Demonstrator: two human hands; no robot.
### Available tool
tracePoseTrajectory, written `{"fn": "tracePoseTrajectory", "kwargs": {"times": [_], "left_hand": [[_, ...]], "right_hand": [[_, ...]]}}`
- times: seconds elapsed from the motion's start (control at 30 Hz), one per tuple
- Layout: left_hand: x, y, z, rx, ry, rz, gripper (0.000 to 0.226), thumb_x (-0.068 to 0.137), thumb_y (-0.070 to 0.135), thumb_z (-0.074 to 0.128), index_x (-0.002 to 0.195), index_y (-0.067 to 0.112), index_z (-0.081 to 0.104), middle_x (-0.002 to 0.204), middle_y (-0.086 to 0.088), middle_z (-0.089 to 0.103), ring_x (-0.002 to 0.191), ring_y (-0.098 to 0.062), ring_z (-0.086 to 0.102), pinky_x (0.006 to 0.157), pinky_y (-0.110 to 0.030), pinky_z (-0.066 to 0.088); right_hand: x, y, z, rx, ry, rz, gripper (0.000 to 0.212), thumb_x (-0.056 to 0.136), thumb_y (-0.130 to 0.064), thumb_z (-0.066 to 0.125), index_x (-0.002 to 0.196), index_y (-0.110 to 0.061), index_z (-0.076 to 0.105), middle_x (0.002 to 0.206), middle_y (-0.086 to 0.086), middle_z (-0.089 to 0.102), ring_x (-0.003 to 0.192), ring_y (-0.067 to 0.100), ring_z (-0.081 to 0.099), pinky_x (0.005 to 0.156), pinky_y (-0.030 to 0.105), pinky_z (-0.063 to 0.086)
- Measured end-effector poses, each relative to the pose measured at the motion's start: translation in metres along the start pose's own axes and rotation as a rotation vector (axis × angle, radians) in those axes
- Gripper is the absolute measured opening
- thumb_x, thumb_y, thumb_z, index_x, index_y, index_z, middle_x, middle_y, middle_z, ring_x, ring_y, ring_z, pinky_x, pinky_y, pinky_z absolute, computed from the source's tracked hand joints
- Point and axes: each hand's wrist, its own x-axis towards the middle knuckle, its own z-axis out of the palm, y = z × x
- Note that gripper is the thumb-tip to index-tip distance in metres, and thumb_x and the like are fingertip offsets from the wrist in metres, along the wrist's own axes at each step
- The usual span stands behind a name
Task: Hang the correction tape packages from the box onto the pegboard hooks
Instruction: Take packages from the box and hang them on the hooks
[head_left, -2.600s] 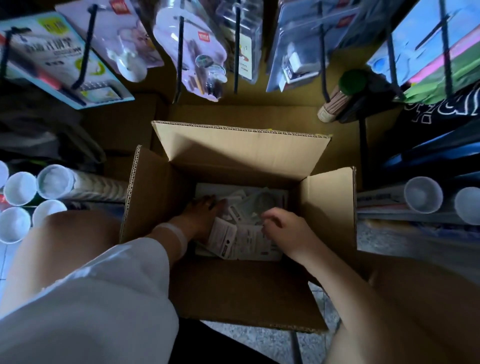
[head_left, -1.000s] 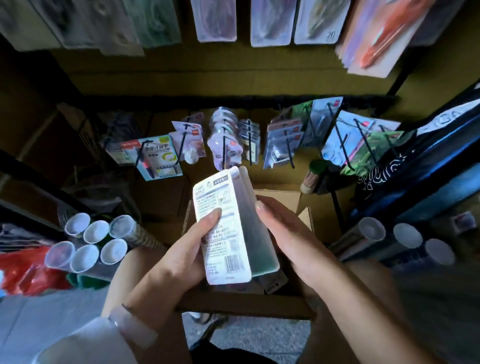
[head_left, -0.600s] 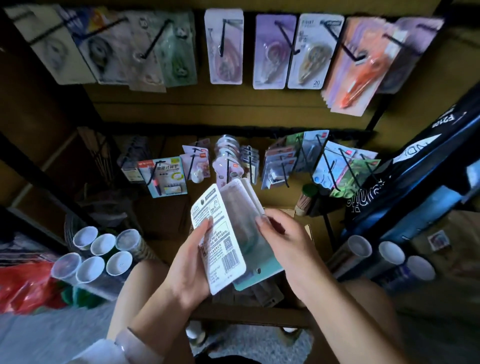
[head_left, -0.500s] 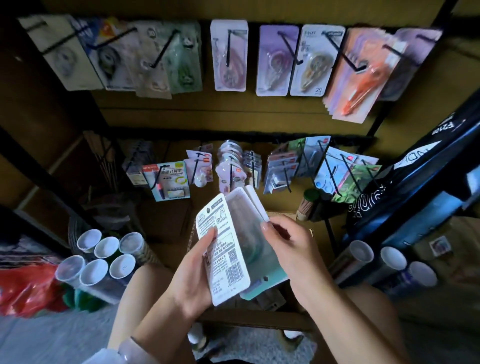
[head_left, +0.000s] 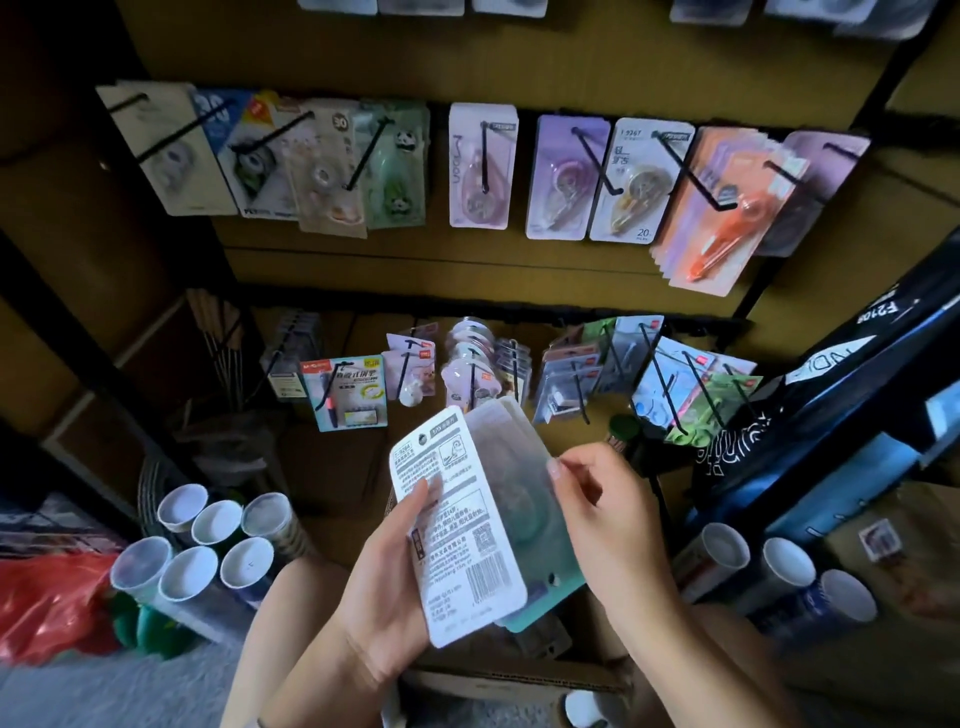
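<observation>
Fanned white-backed correction tape packages (head_left: 457, 525), upright; above cardboard box (head_left: 519, 675); before pegboard hooks (head_left: 597, 166)

Pegboard and floor, with what they hold

The brown pegboard (head_left: 519, 270) has black hooks (head_left: 597, 166) in two rows, and packs of correction tape (head_left: 480, 166) hang on them. Down on the grey floor (head_left: 104, 696) stand paper rolls (head_left: 208, 551) on the left, next to a red bag (head_left: 47, 603). More rolls (head_left: 779, 571) stand on the right.
</observation>
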Motion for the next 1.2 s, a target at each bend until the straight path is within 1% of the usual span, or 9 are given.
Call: {"fn": "tracePoseTrajectory", "kwargs": {"times": [0.1, 0.23, 0.37, 0.57, 0.63, 0.73, 0.93, 1.07, 1.2], "left_hand": [[0.0, 0.002, -0.005, 0.053, 0.049, -0.008, 0.062, 0.032, 0.024, 0.095, 0.089, 0.01, 0.075, 0.086, -0.013, 0.073, 0.073, -0.028, 0.072, 0.078, -0.051, 0.056], [0.0, 0.005, 0.009, 0.252, 0.117, -0.041, 0.044, 0.064, 0.031, 0.07, 0.104, 0.013, 0.066, 0.089, -0.015, 0.072, 0.074, -0.03, 0.072, 0.091, -0.05, 0.048], [0.013, 0.018, 0.031, 0.487, 0.227, 0.021, 0.024, 0.078, 0.015, 0.059, 0.101, 0.008, 0.058, 0.066, -0.015, 0.072, 0.052, -0.025, 0.069, 0.045, -0.03, 0.055], [0.007, 0.033, 0.073, 0.617, 0.005, 0.083, 0.037, 0.07, 0.019, 0.063, 0.107, 0.026, 0.063, 0.089, -0.017, 0.074, 0.07, -0.029, 0.072, 0.055, -0.036, 0.057], [0.01, 0.036, 0.085, 0.721, -0.02, 0.117, 0.032, 0.08, 0.015, 0.06, 0.109, 0.028, 0.064, 0.08, -0.012, 0.075, 0.067, -0.022, 0.072, 0.057, -0.032, 0.057], [0.016, 0.045, 0.084, 0.883, -0.02, 0.281, 0.02, 0.095, 0.006, 0.043, 0.114, 0.013, 0.047, 0.034, 0.007, 0.058, 0.033, 0.002, 0.056, 0.034, -0.011, 0.042], [0.015, 0.045, 0.113, 0.715, -0.017, 0.092, 0.034, 0.073, 0.029, 0.063, 0.107, 0.024, 0.064, 0.09, -0.01, 0.074, 0.077, -0.026, 0.072, 0.064, -0.041, 0.06], [0.023, 0.051, 0.11, 0.599, 0.088, 0.104, 0.04, 0.071, 0.027, 0.062, 0.11, 0.017, 0.061, 0.089, -0.01, 0.073, 0.07, -0.025, 0.072, 0.059, -0.042, 0.06], [0.028, 0.057, 0.099, 0.562, 0.184, 0.222, 0.037, 0.084, 0.026, 0.058, 0.121, 0.027, 0.054, 0.099, -0.01, 0.07, 0.071, -0.024, 0.072, 0.055, -0.042, 0.06]], "right_hand": [[0.004, 0.0, 0.002, -0.056, -0.024, -0.042, 0.022, 0.091, -0.016, 0.053, 0.085, -0.037, 0.055, 0.082, -0.018, 0.064, 0.079, -0.005, 0.06, 0.065, 0.018, 0.048], [0.005, -0.002, -0.002, -0.046, -0.135, -0.025, 0.035, 0.092, -0.007, 0.051, 0.101, -0.04, 0.058, 0.098, -0.029, 0.058, 0.088, -0.015, 0.057, 0.075, 0.003, 0.041], [0.023, -0.019, -0.021, -0.168, -0.255, -0.058, 0.03, 0.096, -0.024, 0.046, 0.123, -0.036, 0.05, 0.111, -0.024, 0.055, 0.092, -0.013, 0.052, 0.074, -0.002, 0.04], [0.077, -0.061, -0.062, -0.172, -0.634, -0.009, 0.079, 0.08, -0.05, 0.062, 0.145, -0.04, 0.018, 0.147, -0.02, 0.03, 0.13, 0.004, 0.037, 0.108, 0.032, 0.034], [0.089, -0.07, -0.075, -0.157, -0.708, -0.002, 0.085, 0.078, -0.045, 0.065, 0.146, -0.039, 0.015, 0.149, -0.018, 0.025, 0.125, 0.002, 0.038, 0.106, 0.026, 0.035], [0.103, -0.076, -0.088, -0.275, -0.765, -0.104, 0.073, 0.079, -0.033, 0.07, 0.141, -0.034, 0.03, 0.138, -0.013, 0.035, 0.119, -0.003, 0.038, 0.093, 0.006, 0.034], [0.117, -0.083, -0.094, -0.18, -0.604, -0.074, 0.065, 0.081, -0.02, 0.069, 0.136, -0.033, 0.037, 0.118, -0.01, 0.049, 0.103, 0.011, 0.055, 0.084, 0.025, 0.049], [0.121, -0.079, -0.102, 0.007, -0.477, -0.026, 0.059, 0.083, -0.021, 0.068, 0.134, -0.033, 0.041, 0.134, -0.011, 0.044, 0.121, 0.009, 0.043, 0.099, 0.028, 0.04], [0.125, -0.068, -0.106, 0.28, -0.27, 0.106, 0.052, 0.086, -0.009, 0.062, 0.133, -0.022, 0.045, 0.12, -0.005, 0.052, 0.109, 0.014, 0.05, 0.085, 0.023, 0.044]]}}
